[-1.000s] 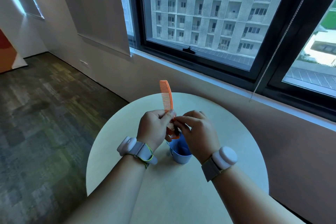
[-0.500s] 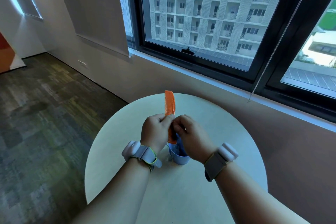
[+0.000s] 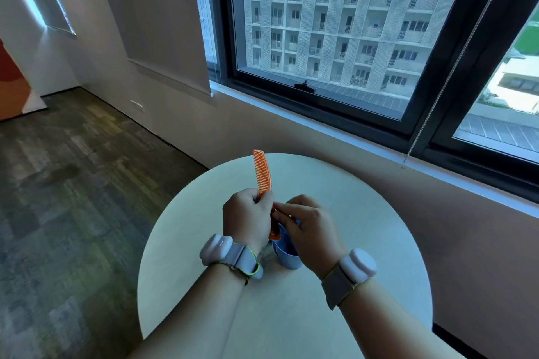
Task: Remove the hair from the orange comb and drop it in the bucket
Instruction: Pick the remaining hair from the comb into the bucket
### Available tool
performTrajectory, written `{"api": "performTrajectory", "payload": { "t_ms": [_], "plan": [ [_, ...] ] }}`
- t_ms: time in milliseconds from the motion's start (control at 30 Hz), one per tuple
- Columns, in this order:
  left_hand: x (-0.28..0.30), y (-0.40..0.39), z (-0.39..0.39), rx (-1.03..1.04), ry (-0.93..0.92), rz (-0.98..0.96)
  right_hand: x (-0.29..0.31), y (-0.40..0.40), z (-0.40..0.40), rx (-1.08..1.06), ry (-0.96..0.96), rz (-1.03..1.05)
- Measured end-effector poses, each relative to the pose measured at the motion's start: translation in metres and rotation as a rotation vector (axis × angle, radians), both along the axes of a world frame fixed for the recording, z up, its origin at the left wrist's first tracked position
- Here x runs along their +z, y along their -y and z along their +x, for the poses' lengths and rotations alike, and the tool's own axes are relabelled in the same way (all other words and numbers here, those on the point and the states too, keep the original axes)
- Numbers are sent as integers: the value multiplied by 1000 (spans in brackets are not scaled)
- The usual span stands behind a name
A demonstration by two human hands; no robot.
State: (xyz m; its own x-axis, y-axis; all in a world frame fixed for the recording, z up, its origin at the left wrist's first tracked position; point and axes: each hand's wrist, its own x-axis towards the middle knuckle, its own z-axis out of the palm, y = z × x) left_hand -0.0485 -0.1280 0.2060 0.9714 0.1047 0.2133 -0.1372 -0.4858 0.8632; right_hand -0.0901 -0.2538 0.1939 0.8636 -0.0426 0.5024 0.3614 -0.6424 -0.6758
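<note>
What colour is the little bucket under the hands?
Light blue; the bucket shows best in the head view, partly hidden behind the right hand.

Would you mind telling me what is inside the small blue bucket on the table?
The bucket shows only a dark blue inner wall; the right hand and comb cover most of its opening, so any hair inside cannot be seen.

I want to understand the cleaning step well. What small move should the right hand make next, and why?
Probably the right hand should pull its pinch down and away from the teeth, over the bucket. The left hand grips the orange comb upright, the right fingertips meet its lower part, and the blue bucket stands directly below. Whether hair is caught cannot be seen.
</note>
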Motion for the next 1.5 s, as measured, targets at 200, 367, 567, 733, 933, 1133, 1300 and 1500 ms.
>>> {"api": "performTrajectory", "payload": {
  "t_ms": [200, 367, 567, 733, 933, 1133, 1300, 1500],
  "plan": [
    [3, -1, -1, -33, 56, 46, 4, -6, 2, -62, 78, -130],
    [2, 0, -6, -65, 59, 58, 7, -7, 5, -12, -151, -115],
    [3, -1, -1, -41, -27, -97, 18, -2, 2, 164, -444, 203],
    [-3, -2, -2, -25, -93, -214, 20, 4, -2, 273, -480, 265],
    [-2, -1, -6, -52, -83, -338, 16, 8, -6, 283, -420, 522],
    [4, 2, -4, -131, -122, -432, 10, 4, -6, 70, -365, 579],
    [1, 2, -1, -95, -126, -437, 10, 0, -8, 26, -420, 513],
    [-8, -2, -5, 14, 195, -193, 12, 0, -4, -19, -422, 532]
  ]
}}
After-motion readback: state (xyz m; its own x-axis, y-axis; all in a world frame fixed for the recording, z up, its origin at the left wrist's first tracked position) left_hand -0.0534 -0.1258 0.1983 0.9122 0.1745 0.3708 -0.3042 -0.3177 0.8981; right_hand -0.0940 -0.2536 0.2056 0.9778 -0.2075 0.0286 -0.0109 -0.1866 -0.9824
